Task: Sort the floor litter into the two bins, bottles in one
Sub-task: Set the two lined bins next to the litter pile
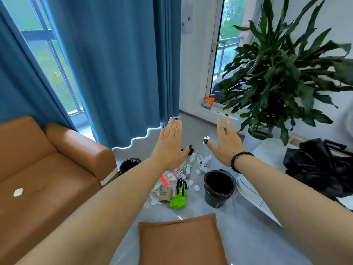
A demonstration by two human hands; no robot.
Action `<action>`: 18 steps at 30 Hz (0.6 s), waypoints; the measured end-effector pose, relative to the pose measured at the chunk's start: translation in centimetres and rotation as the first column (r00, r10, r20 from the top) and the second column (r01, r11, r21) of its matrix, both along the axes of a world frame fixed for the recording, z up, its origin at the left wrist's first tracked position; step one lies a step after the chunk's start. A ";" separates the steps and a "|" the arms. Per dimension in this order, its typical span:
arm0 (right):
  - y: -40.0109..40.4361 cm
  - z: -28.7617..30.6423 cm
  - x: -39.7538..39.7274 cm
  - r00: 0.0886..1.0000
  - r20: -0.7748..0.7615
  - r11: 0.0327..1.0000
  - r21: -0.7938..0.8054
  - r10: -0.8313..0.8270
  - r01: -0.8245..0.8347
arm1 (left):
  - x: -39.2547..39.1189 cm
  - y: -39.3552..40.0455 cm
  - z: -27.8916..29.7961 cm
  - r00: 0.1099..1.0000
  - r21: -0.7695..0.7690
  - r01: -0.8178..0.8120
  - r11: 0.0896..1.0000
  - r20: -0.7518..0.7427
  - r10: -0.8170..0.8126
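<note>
A home living room.
Brown sofa (47,169), blue curtains (118,69), a potted plant (277,73) beside a balcony door (225,48).

Hands: left hand (169,145) and right hand (227,144) raised, fingers straight, holding nothing
Litter (175,185): heaped on floor (246,232) — between two bins
Bins: near bin (218,189) right of heap; far bin (129,165) beside sofa (47,169)

Litter pile (172,186) open from above — bins (218,188) flanking, sofa (47,169) left

Both hands, left (169,144) and right (227,144), outstretched, fingers straight.
</note>
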State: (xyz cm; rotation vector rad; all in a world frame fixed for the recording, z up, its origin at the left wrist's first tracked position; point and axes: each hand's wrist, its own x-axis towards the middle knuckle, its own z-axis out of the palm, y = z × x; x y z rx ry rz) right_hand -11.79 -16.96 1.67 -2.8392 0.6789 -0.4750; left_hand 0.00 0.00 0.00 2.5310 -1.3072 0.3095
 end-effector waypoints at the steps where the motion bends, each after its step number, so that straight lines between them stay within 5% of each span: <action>1: -0.1 -0.3 0.6 1.000 -0.005 1.000 -0.008 -0.006 0.006 | 0.5 -0.2 -0.3 1.000 0.001 0.000 1.000 0.003 0.000; 18: -7.8 -7.4 8.1 0.991 -0.130 0.994 0.109 0.007 0.007 | 7.5 -7.1 -7.5 0.976 0.082 0.047 0.996 -0.214 -0.028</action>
